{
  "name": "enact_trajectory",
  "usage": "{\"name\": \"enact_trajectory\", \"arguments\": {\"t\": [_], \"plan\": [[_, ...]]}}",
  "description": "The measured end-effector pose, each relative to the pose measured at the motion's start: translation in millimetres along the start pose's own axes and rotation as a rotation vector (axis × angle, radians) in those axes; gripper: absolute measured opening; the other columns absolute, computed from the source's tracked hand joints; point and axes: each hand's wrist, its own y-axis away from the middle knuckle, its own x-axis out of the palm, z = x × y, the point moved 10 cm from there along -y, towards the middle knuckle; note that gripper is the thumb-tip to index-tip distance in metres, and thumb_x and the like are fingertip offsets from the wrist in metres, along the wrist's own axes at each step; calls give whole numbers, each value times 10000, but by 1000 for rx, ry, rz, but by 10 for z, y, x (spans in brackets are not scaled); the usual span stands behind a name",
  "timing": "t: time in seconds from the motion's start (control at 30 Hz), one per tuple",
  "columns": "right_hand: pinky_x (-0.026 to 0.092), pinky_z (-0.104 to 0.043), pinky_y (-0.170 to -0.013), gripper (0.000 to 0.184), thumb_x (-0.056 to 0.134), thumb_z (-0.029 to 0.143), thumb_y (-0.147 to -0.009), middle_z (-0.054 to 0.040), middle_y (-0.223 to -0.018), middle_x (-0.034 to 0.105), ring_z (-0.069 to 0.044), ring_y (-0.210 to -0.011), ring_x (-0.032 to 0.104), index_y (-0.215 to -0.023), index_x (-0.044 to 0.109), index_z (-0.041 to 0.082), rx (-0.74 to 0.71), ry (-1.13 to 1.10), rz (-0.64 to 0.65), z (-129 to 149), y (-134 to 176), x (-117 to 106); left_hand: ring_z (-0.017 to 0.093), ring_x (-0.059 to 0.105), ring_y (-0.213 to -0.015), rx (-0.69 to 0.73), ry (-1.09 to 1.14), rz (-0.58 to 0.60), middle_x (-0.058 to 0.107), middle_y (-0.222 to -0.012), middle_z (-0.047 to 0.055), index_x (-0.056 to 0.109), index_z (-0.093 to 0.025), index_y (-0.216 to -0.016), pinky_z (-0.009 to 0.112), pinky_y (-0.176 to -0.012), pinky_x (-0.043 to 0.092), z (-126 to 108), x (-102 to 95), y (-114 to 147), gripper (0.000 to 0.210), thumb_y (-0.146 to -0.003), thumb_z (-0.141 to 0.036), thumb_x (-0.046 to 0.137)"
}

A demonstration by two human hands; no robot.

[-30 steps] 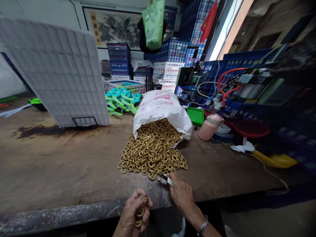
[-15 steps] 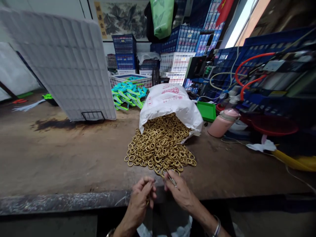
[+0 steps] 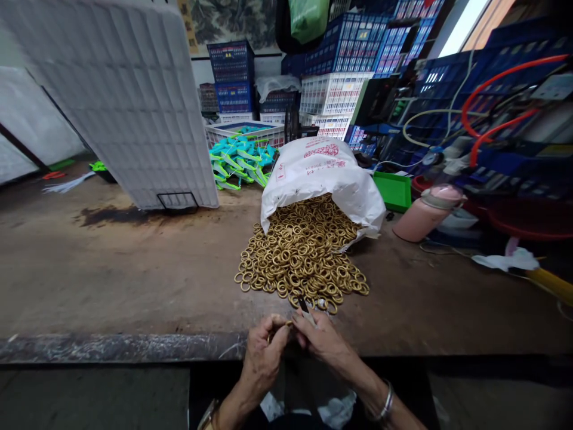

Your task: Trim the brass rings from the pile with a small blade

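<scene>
My left hand (image 3: 265, 352) is closed at the table's front edge, with a brass-coloured ring (image 3: 289, 323) pinched between thumb and forefinger. Close beside it, my right hand (image 3: 329, 341) grips a small knife (image 3: 307, 312), a thin flat piece with a dark end pointing up and away. The right fingertips come near or touch the held ring; I cannot tell which. Just beyond both hands lies a spread heap of brass-coloured rings (image 3: 299, 257). It spills from the mouth of a white woven sack (image 3: 320, 170) with red print, lying on its side.
On the wooden table (image 3: 134, 280), a white ribbed panel (image 3: 147, 113) stands at left on a wire stand. Turquoise and green pieces (image 3: 242, 156) are piled behind. To the right are a green tray (image 3: 393, 191), a pink bottle (image 3: 427, 213) and orange hoses (image 3: 474, 107). Stacked crates (image 3: 344, 45) rise behind.
My hands have come closer together, and the ring now shows between the left fingertips. The knife has tilted more upright. The whole view has shifted slightly as the head moved.
</scene>
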Motion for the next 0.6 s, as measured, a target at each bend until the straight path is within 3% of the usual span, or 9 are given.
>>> {"name": "enact_trajectory", "arguments": {"t": [0.27, 0.6], "plan": [[309, -214, -537, 161, 449, 314, -724, 51, -573, 421, -94, -560, 384, -621, 434, 191, -108, 245, -140, 137, -41, -110, 58, 353, -405, -107, -30, 42, 469, -520, -45, 541, -158, -790, 170, -402, 269, 300, -29, 6, 284, -773, -439, 512], [306, -214, -542, 183, 406, 318, -793, 50, -609, 423, -100, -592, 400, -678, 460, 187, -180, 254, -131, 135, -11, -65, 58, 360, -457, 13, -115, -16, 450, -540, -43, 507, -151, -646, 173, -444, 298, 85, -62, 44, 276, -772, -396, 531]]}}
